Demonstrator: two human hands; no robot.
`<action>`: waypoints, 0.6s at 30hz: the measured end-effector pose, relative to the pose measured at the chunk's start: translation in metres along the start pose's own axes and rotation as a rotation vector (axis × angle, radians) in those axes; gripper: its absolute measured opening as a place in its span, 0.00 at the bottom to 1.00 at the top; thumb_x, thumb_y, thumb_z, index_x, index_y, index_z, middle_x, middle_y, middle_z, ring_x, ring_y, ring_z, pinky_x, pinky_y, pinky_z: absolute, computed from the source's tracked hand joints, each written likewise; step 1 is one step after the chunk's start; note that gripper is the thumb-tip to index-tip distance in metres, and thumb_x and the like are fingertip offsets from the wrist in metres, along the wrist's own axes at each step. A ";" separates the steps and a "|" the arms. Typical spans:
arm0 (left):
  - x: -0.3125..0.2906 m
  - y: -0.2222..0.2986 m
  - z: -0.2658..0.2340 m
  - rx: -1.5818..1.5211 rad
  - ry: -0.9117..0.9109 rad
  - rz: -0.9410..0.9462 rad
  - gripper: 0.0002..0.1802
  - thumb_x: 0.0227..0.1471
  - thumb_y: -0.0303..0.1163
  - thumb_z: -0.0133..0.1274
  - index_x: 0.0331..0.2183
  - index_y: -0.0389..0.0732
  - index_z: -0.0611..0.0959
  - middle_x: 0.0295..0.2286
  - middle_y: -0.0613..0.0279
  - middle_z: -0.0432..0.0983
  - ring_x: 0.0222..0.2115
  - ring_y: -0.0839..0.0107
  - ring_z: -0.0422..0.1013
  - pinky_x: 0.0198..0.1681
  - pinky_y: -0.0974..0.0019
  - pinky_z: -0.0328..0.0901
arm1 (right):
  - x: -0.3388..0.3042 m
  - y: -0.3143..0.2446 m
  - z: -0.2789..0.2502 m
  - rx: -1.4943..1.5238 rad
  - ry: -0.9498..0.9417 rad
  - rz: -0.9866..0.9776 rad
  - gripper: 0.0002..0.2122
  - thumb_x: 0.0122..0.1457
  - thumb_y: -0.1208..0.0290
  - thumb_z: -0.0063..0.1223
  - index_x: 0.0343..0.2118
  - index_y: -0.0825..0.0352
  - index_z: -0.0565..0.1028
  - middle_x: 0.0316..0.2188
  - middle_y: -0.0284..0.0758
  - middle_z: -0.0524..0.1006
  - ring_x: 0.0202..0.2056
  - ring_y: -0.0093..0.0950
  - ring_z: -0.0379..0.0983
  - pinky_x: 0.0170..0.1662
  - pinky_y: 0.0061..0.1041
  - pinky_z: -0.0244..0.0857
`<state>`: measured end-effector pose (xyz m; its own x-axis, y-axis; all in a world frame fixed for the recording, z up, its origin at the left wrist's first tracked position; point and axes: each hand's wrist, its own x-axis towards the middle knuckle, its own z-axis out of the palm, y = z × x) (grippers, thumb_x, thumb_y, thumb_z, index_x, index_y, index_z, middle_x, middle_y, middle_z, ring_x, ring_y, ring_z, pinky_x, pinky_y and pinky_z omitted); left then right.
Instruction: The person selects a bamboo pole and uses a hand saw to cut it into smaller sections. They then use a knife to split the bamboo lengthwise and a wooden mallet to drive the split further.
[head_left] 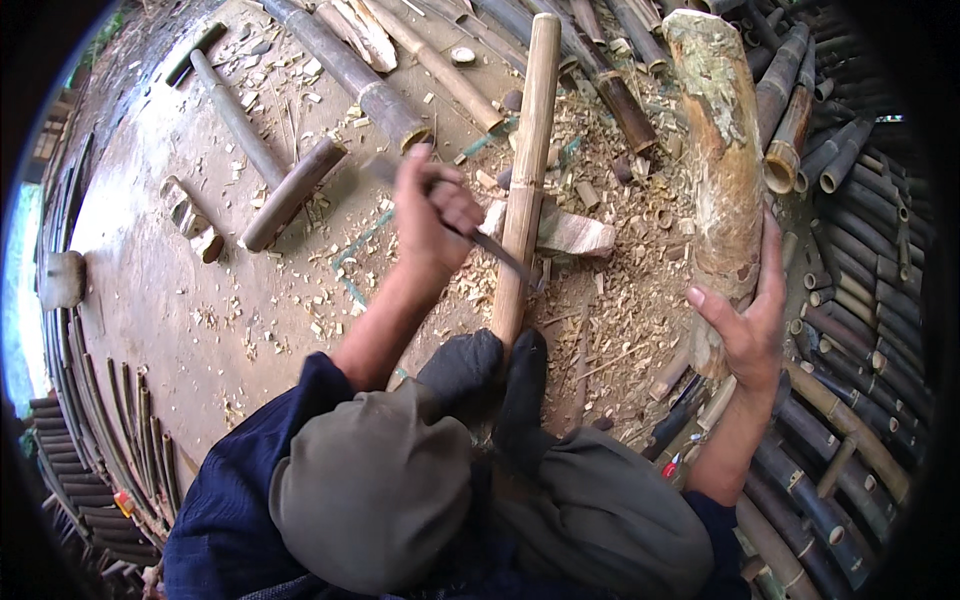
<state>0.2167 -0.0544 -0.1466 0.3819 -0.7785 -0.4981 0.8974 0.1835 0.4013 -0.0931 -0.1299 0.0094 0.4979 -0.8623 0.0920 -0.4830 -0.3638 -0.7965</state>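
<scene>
My left hand (436,208) is wrapped round a long, narrow, dark metal tool (505,258). One end of the tool lies across a pale, stripped bamboo pole (527,165); motion blurs its outline, so its exact kind is unclear. The pole's near end sits between my dark-covered feet (465,365), and its middle crosses a short wood block (578,236). At the right, my right hand (745,325) grips the lower part of a thick, rough log (722,150), thumb on one side and fingers on the other. The log stands tilted, reaching away from me.
Wood chips (620,270) cover the ground around the pole. A T-shaped bamboo piece (245,130) and a small wood chunk (190,220) lie to the left. Bamboo poles (345,70) lie at the back. Stacked dark bamboo (850,250) fills the right side.
</scene>
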 end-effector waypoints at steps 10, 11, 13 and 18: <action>0.025 -0.030 -0.060 0.176 0.000 -0.041 0.21 0.60 0.48 0.55 0.23 0.44 0.76 0.12 0.77 0.54 0.12 0.80 0.52 0.17 0.70 0.50 | 0.001 -0.008 0.016 0.110 -0.079 0.000 0.47 0.48 0.70 0.68 0.69 0.78 0.55 0.61 0.47 0.67 0.62 0.34 0.65 0.68 0.33 0.54; 0.026 -0.033 -0.061 0.171 0.003 -0.048 0.21 0.60 0.48 0.55 0.23 0.44 0.76 0.12 0.77 0.54 0.12 0.80 0.52 0.16 0.70 0.50 | 0.000 -0.010 0.018 0.130 -0.092 0.021 0.47 0.47 0.70 0.67 0.70 0.78 0.53 0.62 0.48 0.67 0.63 0.35 0.65 0.68 0.33 0.55; 0.027 -0.035 -0.064 0.162 -0.009 -0.045 0.21 0.60 0.47 0.56 0.23 0.44 0.75 0.12 0.77 0.54 0.11 0.80 0.52 0.16 0.70 0.50 | -0.001 -0.015 0.022 0.174 -0.119 0.060 0.49 0.46 0.70 0.66 0.71 0.79 0.51 0.64 0.49 0.65 0.64 0.37 0.64 0.68 0.34 0.55; 0.016 -0.041 -0.053 0.348 0.007 0.063 0.20 0.62 0.44 0.57 0.24 0.42 0.77 0.13 0.74 0.61 0.12 0.80 0.58 0.15 0.70 0.54 | -0.006 -0.019 0.028 0.164 -0.079 0.053 0.48 0.47 0.71 0.66 0.71 0.77 0.52 0.63 0.49 0.65 0.63 0.37 0.65 0.68 0.33 0.56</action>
<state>0.1978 -0.0426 -0.2117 0.4365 -0.7679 -0.4689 0.7434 0.0143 0.6687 -0.0666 -0.1076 0.0071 0.5331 -0.8461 0.0051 -0.3891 -0.2505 -0.8865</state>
